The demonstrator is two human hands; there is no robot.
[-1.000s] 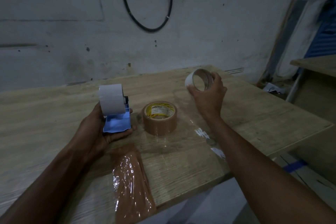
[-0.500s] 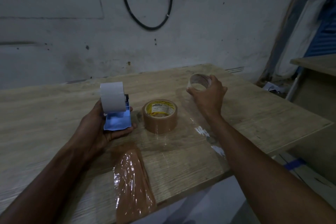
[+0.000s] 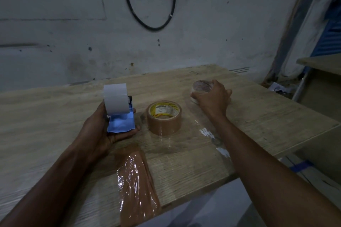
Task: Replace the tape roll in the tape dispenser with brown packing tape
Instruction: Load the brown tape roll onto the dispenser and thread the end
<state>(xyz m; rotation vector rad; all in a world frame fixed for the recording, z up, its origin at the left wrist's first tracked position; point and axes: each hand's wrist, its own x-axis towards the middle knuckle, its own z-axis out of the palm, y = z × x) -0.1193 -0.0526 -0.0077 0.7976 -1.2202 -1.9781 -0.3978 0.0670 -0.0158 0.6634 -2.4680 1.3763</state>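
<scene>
- Right now your left hand cradles the tape dispenser just above the wooden table, fingers curled under its blue plate and thumb along its left side; the white drum faces up.
- Your right hand reaches well out to the right, with fingers and thumb wrapped round the old tape roll, which is at the table surface; whether it is touching down you cannot tell.
- The brown packing tape lies flat on the table between your two hands, just beside the dispenser, its yellow label showing inside the core.
- A crumpled brown plastic wrapper lies at the near table edge, between your forearms.
</scene>
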